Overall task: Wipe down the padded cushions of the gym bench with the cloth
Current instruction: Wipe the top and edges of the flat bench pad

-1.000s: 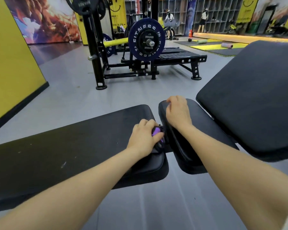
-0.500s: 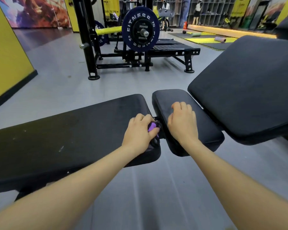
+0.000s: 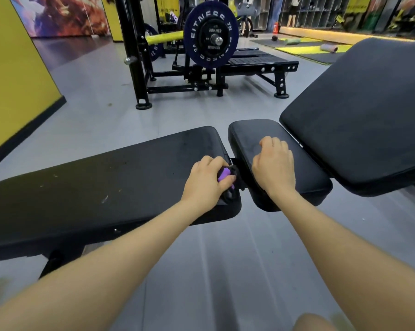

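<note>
The gym bench has a long black cushion (image 3: 106, 182) on the left, with scuffs and specks on its top. A small black seat cushion (image 3: 249, 134) sits just right of it, across a narrow gap. My left hand (image 3: 205, 179) is shut on a bunched purple and black cloth (image 3: 223, 175) at the long cushion's right end, by the gap. My right hand (image 3: 273, 167) rests on top of the seat cushion with curled fingers and nothing visible in it. A large tilted black back pad (image 3: 357, 111) rises at the right.
Beyond the bench stands a black weight machine (image 3: 132, 56) carrying a blue plate (image 3: 210, 34) on grey floor (image 3: 201, 259). A yellow wall (image 3: 10, 80) runs along the left. Mats (image 3: 304, 47) and people by lockers are far at the back.
My right hand has slid from the seat cushion's far edge toward its near side, and its fingers have curled. My left hand has stayed on the cloth at the gap.
</note>
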### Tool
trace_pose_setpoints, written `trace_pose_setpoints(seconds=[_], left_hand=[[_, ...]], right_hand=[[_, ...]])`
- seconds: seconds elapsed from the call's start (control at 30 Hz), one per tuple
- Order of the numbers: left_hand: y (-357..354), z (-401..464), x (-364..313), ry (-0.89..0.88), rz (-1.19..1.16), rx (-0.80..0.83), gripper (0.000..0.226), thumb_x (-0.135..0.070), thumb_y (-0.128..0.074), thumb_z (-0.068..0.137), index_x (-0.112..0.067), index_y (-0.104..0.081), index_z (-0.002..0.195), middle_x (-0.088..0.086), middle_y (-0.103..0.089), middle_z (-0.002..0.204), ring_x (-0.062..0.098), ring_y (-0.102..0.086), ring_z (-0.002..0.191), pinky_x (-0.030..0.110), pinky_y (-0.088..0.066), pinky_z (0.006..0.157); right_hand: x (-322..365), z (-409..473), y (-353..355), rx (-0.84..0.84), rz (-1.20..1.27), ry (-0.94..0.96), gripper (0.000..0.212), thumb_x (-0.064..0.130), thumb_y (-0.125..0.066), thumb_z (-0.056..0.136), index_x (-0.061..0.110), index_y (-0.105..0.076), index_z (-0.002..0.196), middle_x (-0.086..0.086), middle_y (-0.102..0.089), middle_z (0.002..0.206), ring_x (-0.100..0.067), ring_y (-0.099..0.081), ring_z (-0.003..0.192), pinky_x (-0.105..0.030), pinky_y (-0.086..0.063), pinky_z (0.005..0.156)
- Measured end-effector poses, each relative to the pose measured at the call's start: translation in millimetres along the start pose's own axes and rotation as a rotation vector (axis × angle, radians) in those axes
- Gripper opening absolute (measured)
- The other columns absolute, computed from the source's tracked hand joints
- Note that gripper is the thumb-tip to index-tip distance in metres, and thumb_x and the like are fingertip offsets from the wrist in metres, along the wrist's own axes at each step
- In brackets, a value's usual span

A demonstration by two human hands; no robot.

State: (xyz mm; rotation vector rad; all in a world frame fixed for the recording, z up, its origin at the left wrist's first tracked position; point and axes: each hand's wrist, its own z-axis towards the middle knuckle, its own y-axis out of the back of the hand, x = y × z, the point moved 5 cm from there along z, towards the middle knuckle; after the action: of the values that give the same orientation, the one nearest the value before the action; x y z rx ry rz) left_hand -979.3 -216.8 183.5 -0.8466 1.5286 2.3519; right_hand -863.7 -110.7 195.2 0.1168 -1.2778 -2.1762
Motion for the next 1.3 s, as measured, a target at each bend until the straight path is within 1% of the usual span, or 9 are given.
trace_pose_setpoints(seconds=[0.17, 0.27, 0.4, 0.6, 0.7, 0.97, 1.07, 1.17, 1.3], left_hand=[[5, -7, 7, -0.035, -0.014, 0.044, 0.027, -0.033, -0.056, 0.091, -0.018, -0.055, 0.113, 0.0, -0.047, 0.111, 0.021, -0.042, 0.103, 0.026, -0.034, 0.084], [4, 31, 22, 0.061, 0.052, 0.019, 0.03, -0.033, -0.054, 0.092, -0.013, -0.054, 0.114, 0.009, -0.048, 0.114, 0.03, -0.045, 0.107, 0.033, -0.036, 0.088], [1, 47, 30, 0.157, 0.075, -0.046, 0.032, -0.034, -0.051, 0.094, -0.012, -0.051, 0.117, 0.01, -0.047, 0.118, 0.031, -0.043, 0.108, 0.03, -0.034, 0.08], [12, -7, 24, 0.004, 0.02, -0.016, 0.026, -0.032, -0.054, 0.092, -0.017, -0.055, 0.113, 0.001, -0.046, 0.109, 0.021, -0.041, 0.102, 0.025, -0.032, 0.082], [13, 0, 30, -0.028, 0.014, 0.034, 0.026, -0.032, -0.054, 0.092, -0.017, -0.055, 0.113, 0.0, -0.047, 0.112, 0.02, -0.044, 0.105, 0.026, -0.034, 0.084], [4, 78, 59, 0.246, 0.127, -0.029, 0.036, -0.035, -0.049, 0.095, -0.015, -0.048, 0.125, 0.01, -0.043, 0.129, 0.033, -0.04, 0.116, 0.037, -0.037, 0.086], [7, 64, 54, 0.208, 0.145, -0.024, 0.036, -0.037, -0.048, 0.094, -0.015, -0.049, 0.123, 0.01, -0.044, 0.126, 0.034, -0.041, 0.114, 0.035, -0.036, 0.086], [14, 31, 51, 0.073, 0.091, 0.024, 0.032, -0.034, -0.052, 0.093, -0.016, -0.053, 0.12, 0.008, -0.047, 0.121, 0.028, -0.043, 0.111, 0.031, -0.034, 0.09], [20, 18, 55, -0.021, 0.046, 0.078, 0.03, -0.03, -0.053, 0.092, -0.02, -0.054, 0.12, 0.003, -0.048, 0.12, 0.024, -0.045, 0.11, 0.03, -0.036, 0.092]], right_hand=[[1, -1, 1, -0.01, -0.005, 0.013, 0.02, 0.005, -0.041, 0.085, 0.004, -0.051, 0.103, -0.014, -0.055, 0.1, -0.03, -0.045, 0.092, -0.032, -0.026, 0.073], [1, -2, 0, -0.009, -0.002, 0.013, 0.019, 0.006, -0.041, 0.086, 0.005, -0.05, 0.102, -0.013, -0.054, 0.1, -0.03, -0.045, 0.092, -0.034, -0.03, 0.075], [1, -2, 1, -0.01, 0.007, 0.011, 0.018, 0.006, -0.041, 0.086, 0.005, -0.05, 0.102, -0.012, -0.054, 0.1, -0.029, -0.044, 0.092, -0.034, -0.031, 0.077], [3, -2, 0, -0.013, -0.022, 0.028, 0.016, 0.005, -0.041, 0.086, 0.005, -0.05, 0.099, -0.013, -0.054, 0.098, -0.029, -0.044, 0.09, -0.033, -0.028, 0.074], [4, -2, -1, -0.027, -0.02, 0.038, 0.016, 0.003, -0.042, 0.084, 0.004, -0.051, 0.097, -0.013, -0.055, 0.096, -0.03, -0.045, 0.088, -0.034, -0.029, 0.073], [5, -2, -2, -0.044, -0.05, 0.057, 0.014, 0.004, -0.043, 0.083, 0.005, -0.051, 0.095, -0.011, -0.054, 0.093, -0.028, -0.044, 0.085, -0.033, -0.029, 0.07], [7, 1, 0, 0.003, -0.039, 0.063, 0.02, 0.004, -0.043, 0.084, 0.005, -0.054, 0.101, -0.012, -0.054, 0.1, -0.03, -0.045, 0.091, -0.035, -0.032, 0.074], [20, 2, 2, 0.025, 0.019, 0.073, 0.023, 0.005, -0.046, 0.086, 0.006, -0.058, 0.105, -0.012, -0.054, 0.105, -0.031, -0.045, 0.095, -0.034, -0.031, 0.075], [65, 3, -17, 0.15, 0.071, 0.154, 0.026, 0.018, -0.04, 0.094, 0.013, -0.062, 0.107, -0.007, -0.055, 0.109, -0.028, -0.046, 0.102, -0.035, -0.036, 0.082]])
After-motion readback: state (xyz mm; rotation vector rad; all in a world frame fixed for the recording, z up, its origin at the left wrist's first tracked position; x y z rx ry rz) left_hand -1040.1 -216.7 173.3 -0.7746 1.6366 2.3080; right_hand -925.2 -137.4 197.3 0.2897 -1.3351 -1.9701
